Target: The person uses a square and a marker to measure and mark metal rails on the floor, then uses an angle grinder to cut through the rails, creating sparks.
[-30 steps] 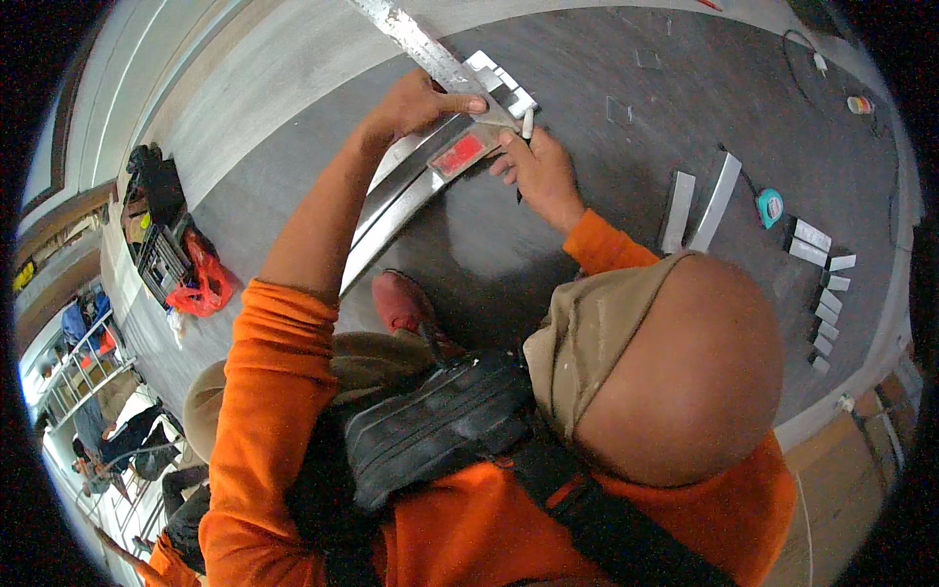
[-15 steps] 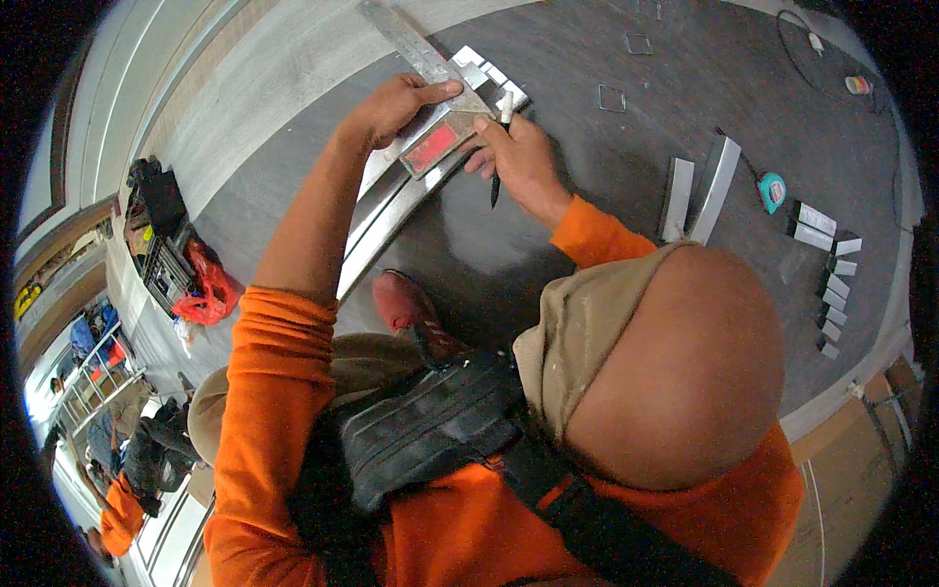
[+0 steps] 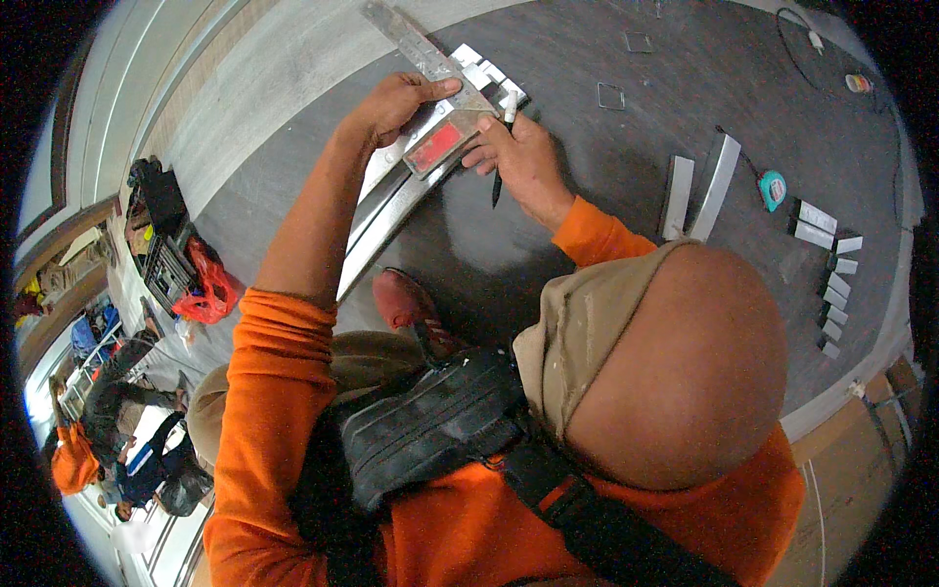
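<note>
Square blade [image 3: 419, 49] slants far-left beyond the left hand's [image 3: 393, 108] pinching grip, crosswise to metal bars [image 3: 388, 229], while the right hand [image 3: 533, 168] pinches a pen [image 3: 497, 188] nearby.

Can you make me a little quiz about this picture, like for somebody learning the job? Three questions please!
1. True or false: the thumb of the left hand touches the metal square.
2. What colour is the tape measure? A) red B) teal C) yellow
3. Fill in the gap: the right hand holds a black ____ with a white end.

Key: 1. True. 2. B. 3. Pen.
</note>
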`<state>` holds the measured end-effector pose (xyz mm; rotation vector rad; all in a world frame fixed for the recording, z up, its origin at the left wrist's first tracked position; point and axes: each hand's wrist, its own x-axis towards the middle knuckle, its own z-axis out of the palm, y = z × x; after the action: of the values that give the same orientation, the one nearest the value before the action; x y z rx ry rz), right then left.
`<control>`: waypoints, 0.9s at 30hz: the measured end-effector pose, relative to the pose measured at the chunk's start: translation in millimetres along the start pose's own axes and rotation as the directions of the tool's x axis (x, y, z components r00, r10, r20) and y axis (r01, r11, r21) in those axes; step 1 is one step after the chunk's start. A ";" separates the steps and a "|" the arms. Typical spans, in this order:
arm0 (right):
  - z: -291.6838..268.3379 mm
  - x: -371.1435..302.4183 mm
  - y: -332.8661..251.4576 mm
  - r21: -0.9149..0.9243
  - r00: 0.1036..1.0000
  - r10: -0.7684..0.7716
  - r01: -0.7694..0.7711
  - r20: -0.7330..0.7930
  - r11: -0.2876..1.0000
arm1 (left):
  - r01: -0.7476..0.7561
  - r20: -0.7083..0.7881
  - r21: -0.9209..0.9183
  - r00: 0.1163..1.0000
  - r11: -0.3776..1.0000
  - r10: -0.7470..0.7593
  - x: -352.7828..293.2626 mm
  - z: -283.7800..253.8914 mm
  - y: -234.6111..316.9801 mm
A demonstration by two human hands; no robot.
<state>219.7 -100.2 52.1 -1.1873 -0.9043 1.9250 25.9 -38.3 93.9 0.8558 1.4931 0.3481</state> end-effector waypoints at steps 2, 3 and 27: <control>-1.7 2.8 4.1 -0.013 1.000 -0.004 0.004 0.003 1.000 | 0.009 0.009 -0.008 1.000 1.000 -0.009 -1.1 0.5 2.5; -1.1 2.6 3.9 -0.007 1.000 -0.009 0.009 0.010 1.000 | 0.020 0.009 0.003 1.000 1.000 -0.020 1.0 -1.6 0.4; -31.2 41.8 -76.6 -0.694 0.872 -0.433 0.457 0.227 0.557 | -0.020 -0.003 0.033 1.000 0.999 0.020 11.1 -1.3 -11.1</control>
<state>249.0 -19.6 87.0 -1.1704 -1.9135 1.1522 22.5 -37.7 78.6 0.8976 1.4981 0.3411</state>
